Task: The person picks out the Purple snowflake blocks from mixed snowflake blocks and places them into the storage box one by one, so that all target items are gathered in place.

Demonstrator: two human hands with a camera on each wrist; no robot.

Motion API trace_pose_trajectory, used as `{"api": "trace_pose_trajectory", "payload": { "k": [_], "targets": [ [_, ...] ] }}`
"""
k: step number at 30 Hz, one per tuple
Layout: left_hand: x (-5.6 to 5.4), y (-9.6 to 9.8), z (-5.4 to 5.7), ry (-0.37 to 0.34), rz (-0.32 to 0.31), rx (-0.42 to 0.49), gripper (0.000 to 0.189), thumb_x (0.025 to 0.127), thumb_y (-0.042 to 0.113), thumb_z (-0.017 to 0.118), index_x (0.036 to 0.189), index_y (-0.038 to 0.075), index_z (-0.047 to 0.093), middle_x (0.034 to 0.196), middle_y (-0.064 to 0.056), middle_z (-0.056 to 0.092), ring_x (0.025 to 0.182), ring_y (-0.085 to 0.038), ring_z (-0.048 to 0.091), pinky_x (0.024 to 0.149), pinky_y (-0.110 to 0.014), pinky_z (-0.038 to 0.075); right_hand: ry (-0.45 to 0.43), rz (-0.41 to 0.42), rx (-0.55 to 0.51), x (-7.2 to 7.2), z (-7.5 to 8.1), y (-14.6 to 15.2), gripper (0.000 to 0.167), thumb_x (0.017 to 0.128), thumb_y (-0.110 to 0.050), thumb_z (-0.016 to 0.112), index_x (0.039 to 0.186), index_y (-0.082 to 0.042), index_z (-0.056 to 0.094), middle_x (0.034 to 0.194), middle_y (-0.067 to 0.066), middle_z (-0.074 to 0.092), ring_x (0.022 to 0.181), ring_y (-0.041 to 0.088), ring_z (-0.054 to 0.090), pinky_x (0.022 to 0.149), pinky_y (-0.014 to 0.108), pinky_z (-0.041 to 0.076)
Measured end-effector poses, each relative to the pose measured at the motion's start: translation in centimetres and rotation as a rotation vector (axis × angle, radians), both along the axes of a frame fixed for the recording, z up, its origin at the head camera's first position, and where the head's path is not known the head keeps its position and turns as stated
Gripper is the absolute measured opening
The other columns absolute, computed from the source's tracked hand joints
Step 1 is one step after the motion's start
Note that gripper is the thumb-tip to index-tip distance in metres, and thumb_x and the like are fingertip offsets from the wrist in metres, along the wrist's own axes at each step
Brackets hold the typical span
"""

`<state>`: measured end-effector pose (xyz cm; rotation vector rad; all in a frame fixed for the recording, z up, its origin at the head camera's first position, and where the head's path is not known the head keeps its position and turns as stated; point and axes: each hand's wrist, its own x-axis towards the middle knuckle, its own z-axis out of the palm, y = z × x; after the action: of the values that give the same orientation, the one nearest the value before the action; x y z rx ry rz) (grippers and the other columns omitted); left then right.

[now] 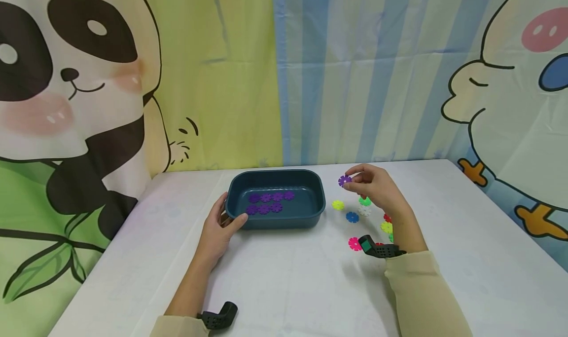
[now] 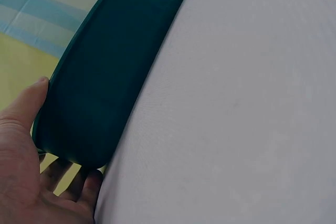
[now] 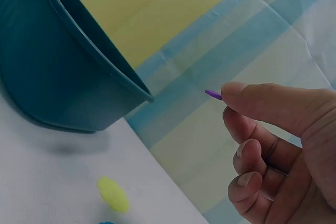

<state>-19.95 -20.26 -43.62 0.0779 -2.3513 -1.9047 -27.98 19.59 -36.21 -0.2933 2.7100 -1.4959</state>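
Note:
A dark teal plastic basin [image 1: 275, 222] stands on the table with several purple snowflake discs [image 1: 265, 198] lying in two rows on its floor. At its left end my left hand [image 1: 217, 233] grips the corner. The left wrist view shows the thumb against the basin's wall [image 2: 100, 77] near the rim and the fingers curled round the end. To the right of the basin, my right hand [image 1: 377, 186] pinches a purple snowflake disc [image 1: 344, 180] between thumb and forefinger, above the table. That disc [image 3: 213, 94] appears edge-on in the right wrist view, apart from the basin.
Loose snowflake discs lie right of the basin: yellow [image 1: 338, 205], blue [image 1: 352, 217], white [image 1: 365, 211], green [image 1: 365, 201] and pink [image 1: 354, 243], among others. My right forearm partly covers some. A printed curtain [image 1: 222, 80] hangs behind the white table [image 1: 284, 287].

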Motion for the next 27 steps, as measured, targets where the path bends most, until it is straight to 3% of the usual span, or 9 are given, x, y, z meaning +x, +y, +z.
{"api": "trace_pose_trajectory", "payload": {
  "k": [11,16,27],
  "targets": [
    [-0.1,0.0,-0.2,0.002,0.010,0.007,0.087,0.096,0.030,0.076,0.165,0.025,0.025,0.171,-0.008,0.026,0.151,-0.033,0.039,0.122,-0.048,0.038,-0.004,0.033,-0.062,0.2,0.5,-0.8,0.044,0.093,-0.035,0.079,0.128,-0.013,0.064,0.100,0.012,0.064,0.079,0.028,0.058,0.067,0.036,0.055],
    [-0.2,0.1,-0.2,0.007,0.006,0.013,0.086,0.096,0.030,0.076,0.165,0.025,0.024,0.171,-0.008,0.027,0.151,-0.033,0.040,0.122,-0.047,0.038,0.007,0.046,-0.085,0.2,0.6,-1.1,0.043,0.093,-0.034,0.078,0.128,-0.013,0.064,0.099,0.012,0.064,0.074,0.022,0.055,0.064,0.032,0.052],
    [0.0,0.2,0.0,0.002,0.012,-0.005,0.086,0.096,0.032,0.076,0.165,0.026,0.025,0.171,-0.008,0.026,0.151,-0.033,0.040,0.121,-0.047,0.039,0.028,0.099,-0.169,-0.1,0.3,-2.7,0.038,0.093,-0.025,0.079,0.126,-0.010,0.065,0.092,0.006,0.066,0.068,0.020,0.053,0.061,0.028,0.049]
  ]
}}
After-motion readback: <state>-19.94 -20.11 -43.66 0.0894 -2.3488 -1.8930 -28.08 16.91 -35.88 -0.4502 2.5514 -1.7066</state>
